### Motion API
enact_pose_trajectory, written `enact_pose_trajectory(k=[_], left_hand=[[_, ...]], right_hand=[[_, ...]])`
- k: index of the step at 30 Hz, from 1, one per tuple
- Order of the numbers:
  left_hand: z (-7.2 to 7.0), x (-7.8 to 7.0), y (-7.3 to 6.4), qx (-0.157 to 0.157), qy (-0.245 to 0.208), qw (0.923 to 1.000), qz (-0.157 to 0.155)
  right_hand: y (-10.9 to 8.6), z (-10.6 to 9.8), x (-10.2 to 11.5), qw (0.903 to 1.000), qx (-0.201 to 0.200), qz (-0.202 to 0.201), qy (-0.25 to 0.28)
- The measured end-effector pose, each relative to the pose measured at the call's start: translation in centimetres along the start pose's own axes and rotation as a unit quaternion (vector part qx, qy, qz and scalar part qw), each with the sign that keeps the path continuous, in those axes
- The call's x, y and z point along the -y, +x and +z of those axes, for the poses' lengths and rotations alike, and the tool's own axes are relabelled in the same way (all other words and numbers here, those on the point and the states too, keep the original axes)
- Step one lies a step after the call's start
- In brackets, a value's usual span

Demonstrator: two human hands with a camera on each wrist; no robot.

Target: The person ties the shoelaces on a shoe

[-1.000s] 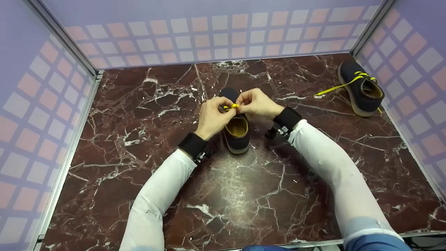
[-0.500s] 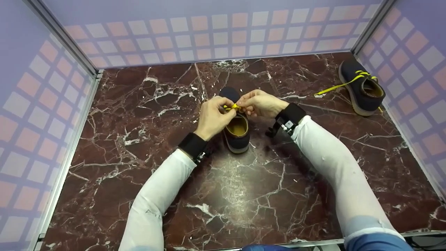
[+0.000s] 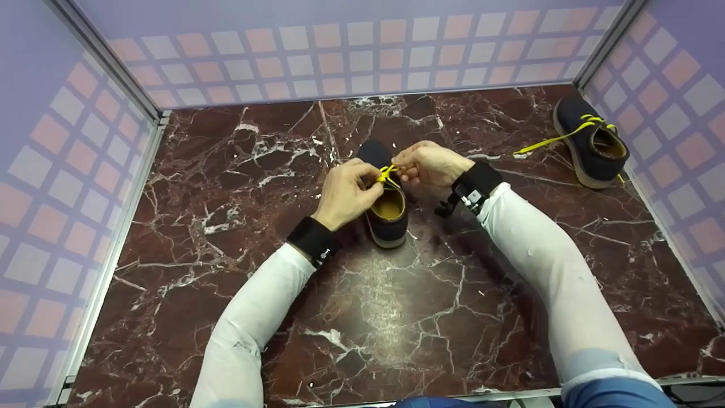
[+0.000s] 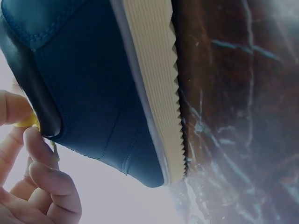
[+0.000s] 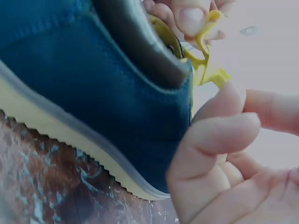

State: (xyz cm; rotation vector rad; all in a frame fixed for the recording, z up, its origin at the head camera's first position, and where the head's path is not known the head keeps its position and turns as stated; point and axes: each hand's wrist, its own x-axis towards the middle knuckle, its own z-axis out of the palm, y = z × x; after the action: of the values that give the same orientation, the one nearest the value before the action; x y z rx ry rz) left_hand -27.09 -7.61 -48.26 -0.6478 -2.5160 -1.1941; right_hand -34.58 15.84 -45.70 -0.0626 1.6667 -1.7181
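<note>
A dark navy shoe (image 3: pixel 389 232) stands on its sole in the middle of the table, toe away from me. Its yellow shoelace (image 3: pixel 388 172) forms loops and a crossing above the tongue, between both hands. From the left, my left hand (image 3: pixel 346 191) pinches one part of the lace between thumb and fingers. My right hand (image 3: pixel 429 163) pinches another part on the right side, other fingers curled. Up close in the right wrist view, the yellow lace (image 5: pixel 204 58) stretches between the two hands beside the shoe's collar. The left wrist view mostly shows the shoe's side (image 4: pixel 88 88).
A second navy shoe (image 3: pixel 589 141) stands at the back right by the wall, one yellow lace end (image 3: pixel 538 145) trailing left over the table. Patterned panels (image 3: pixel 362 56) enclose the dark red marbled table (image 3: pixel 215 294) at the back and both sides.
My right hand has drawn slightly to the right, away from the left. The lace between them, bunched and partly covered before, now shows as spread loops. The second shoe has stayed put.
</note>
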Motion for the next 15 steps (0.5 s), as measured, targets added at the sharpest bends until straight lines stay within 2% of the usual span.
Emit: enact_pose_trajectory(k=[4,8,12,15], left_hand=[[-0.1,0.4,0.3,-0.005,-0.051,0.9969,-0.06],[-0.1,0.5,0.7,-0.015,-0.115,0.9864,-0.117],[0.0,0.5,1.2,-0.026,-0.143,0.9791,-0.142],[0.2,0.4,1.4,-0.037,-0.166,0.9738,-0.151]], right_hand=[[0.1,-0.1,-0.2,0.9992,-0.019,-0.036,-0.005],[0.2,0.1,-0.5,0.996,-0.042,-0.067,-0.042],[0.4,0.2,-0.9,0.9916,-0.055,-0.082,-0.083],[0.4,0.2,-1.1,0.9899,-0.06,-0.088,-0.093]])
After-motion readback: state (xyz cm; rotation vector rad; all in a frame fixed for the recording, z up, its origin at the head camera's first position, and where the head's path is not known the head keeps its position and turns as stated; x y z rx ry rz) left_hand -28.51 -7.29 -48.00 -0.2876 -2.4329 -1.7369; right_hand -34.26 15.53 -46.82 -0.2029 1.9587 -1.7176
